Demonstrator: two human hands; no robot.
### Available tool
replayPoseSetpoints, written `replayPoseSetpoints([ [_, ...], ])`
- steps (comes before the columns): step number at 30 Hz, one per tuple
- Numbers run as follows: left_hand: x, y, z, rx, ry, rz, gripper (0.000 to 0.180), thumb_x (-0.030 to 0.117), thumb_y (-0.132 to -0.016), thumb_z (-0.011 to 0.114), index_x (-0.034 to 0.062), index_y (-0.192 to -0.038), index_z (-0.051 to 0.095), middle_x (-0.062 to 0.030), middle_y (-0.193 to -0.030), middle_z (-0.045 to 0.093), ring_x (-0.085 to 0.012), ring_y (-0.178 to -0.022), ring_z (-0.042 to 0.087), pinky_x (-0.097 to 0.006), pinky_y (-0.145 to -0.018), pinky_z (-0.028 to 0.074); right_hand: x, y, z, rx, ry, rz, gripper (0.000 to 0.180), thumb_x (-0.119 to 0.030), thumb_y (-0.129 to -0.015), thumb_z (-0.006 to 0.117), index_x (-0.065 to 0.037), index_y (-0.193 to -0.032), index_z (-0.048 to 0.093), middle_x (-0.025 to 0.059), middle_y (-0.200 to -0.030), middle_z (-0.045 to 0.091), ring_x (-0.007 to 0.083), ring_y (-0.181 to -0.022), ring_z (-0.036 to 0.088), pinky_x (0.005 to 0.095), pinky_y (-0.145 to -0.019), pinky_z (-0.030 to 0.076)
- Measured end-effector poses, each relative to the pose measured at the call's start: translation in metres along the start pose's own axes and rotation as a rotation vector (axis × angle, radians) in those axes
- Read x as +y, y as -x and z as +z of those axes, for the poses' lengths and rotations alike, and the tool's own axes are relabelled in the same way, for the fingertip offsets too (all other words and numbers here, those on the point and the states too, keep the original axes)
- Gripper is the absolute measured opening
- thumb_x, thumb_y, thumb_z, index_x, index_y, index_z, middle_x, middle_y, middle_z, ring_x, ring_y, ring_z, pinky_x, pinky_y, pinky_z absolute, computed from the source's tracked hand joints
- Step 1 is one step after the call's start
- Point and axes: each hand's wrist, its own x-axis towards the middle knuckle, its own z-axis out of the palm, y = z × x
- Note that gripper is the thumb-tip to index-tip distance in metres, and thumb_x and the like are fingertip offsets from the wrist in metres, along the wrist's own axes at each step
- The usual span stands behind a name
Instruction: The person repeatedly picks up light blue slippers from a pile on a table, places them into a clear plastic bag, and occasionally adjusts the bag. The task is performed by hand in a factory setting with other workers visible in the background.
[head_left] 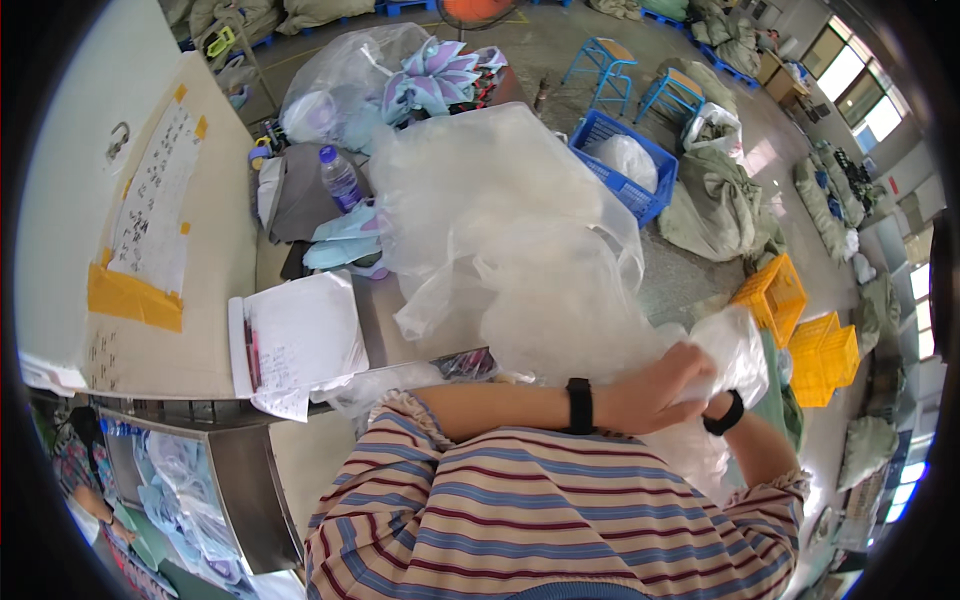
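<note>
Pinching crinkled, translucent plastic film [510,190] near its right end, the left hand [662,385] is curled narrow; the right hand [717,404] is mostly hidden beside it, its grip impossible to tell. The billowy film covers the tabletop [385,312], its long axis slanting from far left to near right. Beyond stand two blue stools [602,62] and one blue plastic crate [657,200].

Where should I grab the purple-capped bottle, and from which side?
Grip the bottle around its rounded body just below the cap, probably from above left: pale blue pieces lie by its base and cloudy plastic spreads to its right.
</note>
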Motion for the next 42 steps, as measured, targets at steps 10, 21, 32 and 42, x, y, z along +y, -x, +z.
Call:
replayPoseSetpoints([
  [10, -0.045, 0.024, 0.006, 0.127, 0.072, -0.17, 0.048, 0.031, -0.088, 0.05, 0.0058, -0.128, 0.039, -0.0161, -0.139, 0.023, -0.0325, -0.128, 0.021, -0.048, -0.102, 0.024, -0.042, 0.024, 0.039, 0.424, -0.163, 0.315, 0.074, -0.015, -0.069, 0.078, -0.011, -0.133, 0.042, 0.0068, -0.133, 0.044, 0.0204, -0.124, 0.04, 0.0375, -0.104, 0.032],
  [21, -0.099, 0.046, -0.131, 0.16, -0.025, -0.854, 0.024, 0.024, -0.085, 0.061, 0.0016, -0.09, 0.065, -0.0073, -0.084, 0.068, -0.0162, -0.075, 0.064, -0.03, -0.066, 0.05, -0.032, 0.065, 0.004, -0.085, 0.062, 0.699, 0.046, -0.022, -0.064, 0.076, -0.003, -0.104, 0.061, 0.0157, -0.103, 0.06, 0.0294, -0.099, 0.055, 0.0373, -0.088, 0.042],
  [32, -0.222, -0.006, -0.228, -0.764, -1.644, -0.729, 0.038, 0.025, -0.091, 0.046, 0.0055, -0.123, 0.049, -0.0149, -0.12, 0.055, -0.028, -0.107, 0.054, -0.042, -0.091, 0.043, -0.07, -0.085, -0.014, -0.292, 0.23, 0.286, 0.076, -0.011, -0.063, 0.067, -0.01, -0.131, 0.035, 0.0228, -0.086, 0.062, 0.0394, -0.08, 0.059, 0.0428, -0.072, 0.047],
  [42, -0.018, -0.008, -0.276, -0.841, -0.95, -0.644, 0.013, 0.007, -0.083, 0.051, 0.0075, -0.089, 0.063, -0.0094, -0.072, 0.057, -0.0214, -0.07, 0.057, -0.032, -0.066, 0.047, -0.019, -0.132, -0.056, 0.159, 0.133, 0.233, 0.103, -0.011, -0.06, 0.073, -0.008, -0.145, 0.015, 0.019, -0.131, 0.048, 0.029, -0.112, 0.053, 0.0338, -0.095, 0.04],
])
